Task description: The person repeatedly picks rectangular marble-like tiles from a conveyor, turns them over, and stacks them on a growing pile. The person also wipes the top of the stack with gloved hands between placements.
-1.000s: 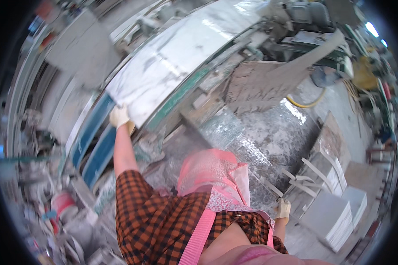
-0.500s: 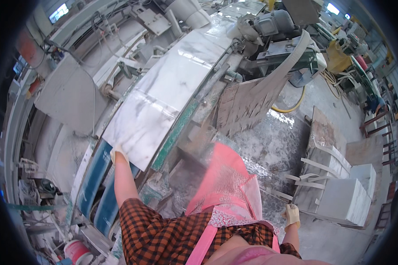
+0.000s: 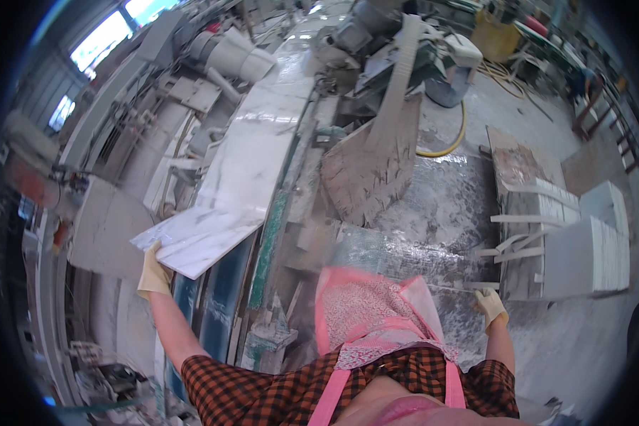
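White slab [image 3: 204, 238], grey-veined, lies askew across the blue belts [image 3: 226, 302], near left. Left hand [image 3: 156, 272], gloved, has fingers closed over the slab's near-left edge. Right hand [image 3: 490, 308], gloved, half curled, right of pink apron [image 3: 366, 305]; can't tell if it holds anything. Tile stack [image 3: 569, 261] farther right, yellow hose [image 3: 453, 148] far right.
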`<state>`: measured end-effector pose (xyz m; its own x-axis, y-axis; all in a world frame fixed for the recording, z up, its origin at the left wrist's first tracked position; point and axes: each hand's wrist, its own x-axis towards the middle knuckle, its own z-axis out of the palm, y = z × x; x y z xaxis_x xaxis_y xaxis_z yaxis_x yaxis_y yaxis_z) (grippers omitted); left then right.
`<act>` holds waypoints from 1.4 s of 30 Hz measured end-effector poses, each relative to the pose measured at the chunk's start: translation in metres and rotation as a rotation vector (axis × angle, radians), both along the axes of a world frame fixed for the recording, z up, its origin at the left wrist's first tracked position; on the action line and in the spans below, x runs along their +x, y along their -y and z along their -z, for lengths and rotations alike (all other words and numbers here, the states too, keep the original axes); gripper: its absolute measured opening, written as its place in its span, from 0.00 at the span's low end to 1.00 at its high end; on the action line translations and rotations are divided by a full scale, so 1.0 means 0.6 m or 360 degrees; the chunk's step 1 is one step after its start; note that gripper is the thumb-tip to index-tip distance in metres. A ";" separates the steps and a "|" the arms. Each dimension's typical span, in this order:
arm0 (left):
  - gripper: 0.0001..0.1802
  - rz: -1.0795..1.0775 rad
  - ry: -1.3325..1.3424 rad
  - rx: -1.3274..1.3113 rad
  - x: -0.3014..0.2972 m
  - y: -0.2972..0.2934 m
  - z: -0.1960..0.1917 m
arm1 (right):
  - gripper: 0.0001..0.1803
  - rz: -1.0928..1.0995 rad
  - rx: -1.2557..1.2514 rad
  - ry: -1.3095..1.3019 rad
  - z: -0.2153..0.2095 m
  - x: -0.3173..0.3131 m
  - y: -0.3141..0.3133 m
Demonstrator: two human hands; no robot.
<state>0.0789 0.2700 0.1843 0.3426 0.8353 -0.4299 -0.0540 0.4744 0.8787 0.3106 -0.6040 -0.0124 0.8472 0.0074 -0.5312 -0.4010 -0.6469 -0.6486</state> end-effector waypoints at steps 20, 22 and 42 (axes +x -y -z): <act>0.20 0.0994 -0.1200 0.2109 0.361 0.586 -0.365 | 0.26 0.0169 0.0977 0.0118 -0.055 0.290 0.058; 0.20 0.1139 -0.1215 0.2247 0.445 0.683 -0.340 | 0.27 0.0104 0.1199 -0.0019 -0.079 0.331 0.061; 0.31 0.2745 0.0060 0.2703 0.903 1.192 0.167 | 0.13 0.1289 0.2100 -0.0293 -0.158 0.505 0.120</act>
